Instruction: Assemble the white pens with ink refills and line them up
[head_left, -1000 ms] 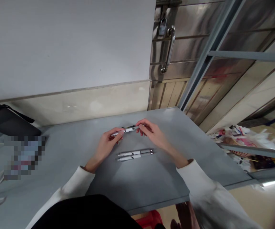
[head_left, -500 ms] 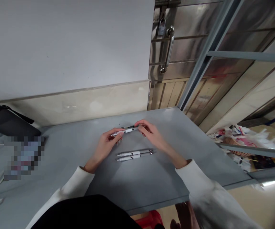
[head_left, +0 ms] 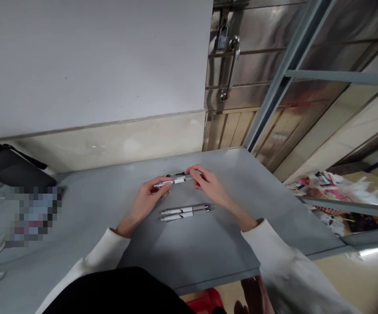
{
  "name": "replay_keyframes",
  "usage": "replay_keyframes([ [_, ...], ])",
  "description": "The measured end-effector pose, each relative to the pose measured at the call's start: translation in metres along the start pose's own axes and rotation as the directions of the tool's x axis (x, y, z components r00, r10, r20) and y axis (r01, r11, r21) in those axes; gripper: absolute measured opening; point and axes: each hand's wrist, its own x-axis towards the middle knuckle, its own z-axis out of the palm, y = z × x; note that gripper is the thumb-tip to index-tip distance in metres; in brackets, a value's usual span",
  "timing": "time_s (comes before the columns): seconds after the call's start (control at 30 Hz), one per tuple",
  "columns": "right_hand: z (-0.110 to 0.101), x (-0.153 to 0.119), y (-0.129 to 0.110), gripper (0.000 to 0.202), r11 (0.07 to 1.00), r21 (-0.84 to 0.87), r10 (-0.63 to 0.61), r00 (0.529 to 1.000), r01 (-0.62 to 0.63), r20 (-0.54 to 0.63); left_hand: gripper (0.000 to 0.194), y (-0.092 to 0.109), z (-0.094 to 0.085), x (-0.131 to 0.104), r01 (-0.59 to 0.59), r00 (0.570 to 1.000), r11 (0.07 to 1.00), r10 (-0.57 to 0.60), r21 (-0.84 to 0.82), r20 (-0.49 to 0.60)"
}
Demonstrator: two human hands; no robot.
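Between my two hands is a white pen (head_left: 178, 180), roughly level above the table. My left hand (head_left: 149, 194) pinches its left part between thumb and fingers. At the pen's right end, the fingers of my right hand (head_left: 205, 183) are closed around the tip, which they partly hide. Just behind the held pen, a thin dark piece (head_left: 172, 175) shows on the table. Nearer to me, two white pens (head_left: 184, 212) with dark marks and shiny right ends lie side by side on the grey table (head_left: 202, 244).
A black case (head_left: 12, 168) stands at the table's back left, with a blurred-out object (head_left: 35, 218) before it. A wall (head_left: 94, 65) borders the back. To the right are a metal post (head_left: 274, 87), a padlocked door (head_left: 244, 65) and plastic bags (head_left: 346, 192).
The held pen has shifted slightly to the right, and a different side of its barrel seems to show. Both hands stay almost in place; the two lying pens have not moved.
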Motion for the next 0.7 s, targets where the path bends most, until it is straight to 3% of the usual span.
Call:
replay_keyframes([
  [0.2, -0.0020, 0.0000, -0.0040, 0.025, 0.996, -0.037, -0.080, 0.997, 0.080, -0.009, 0.038, -0.0019, 0.0003, 0.0011, -0.015, 1.000, 1.000, 0.015, -0.001, -0.010],
  [0.4, -0.0021, -0.0008, -0.0023, 0.030, 0.999, -0.032, -0.002, 1.000, 0.002, 0.002, 0.038, 0.0005, 0.0004, 0.0001, -0.005, 1.000, 1.000, 0.005, -0.001, -0.009],
  [0.57, -0.0017, -0.0013, -0.0030, 0.024, 0.998, -0.015, -0.062, 0.998, 0.063, 0.006, 0.039, 0.0002, 0.0001, 0.0006, -0.020, 1.000, 1.000, 0.020, 0.007, -0.005],
  [0.7, -0.0011, -0.0015, -0.0049, 0.027, 1.000, -0.018, -0.003, 1.000, 0.003, -0.005, 0.039, -0.0028, 0.0002, 0.0011, -0.011, 1.000, 1.000, 0.011, -0.002, -0.005],
])
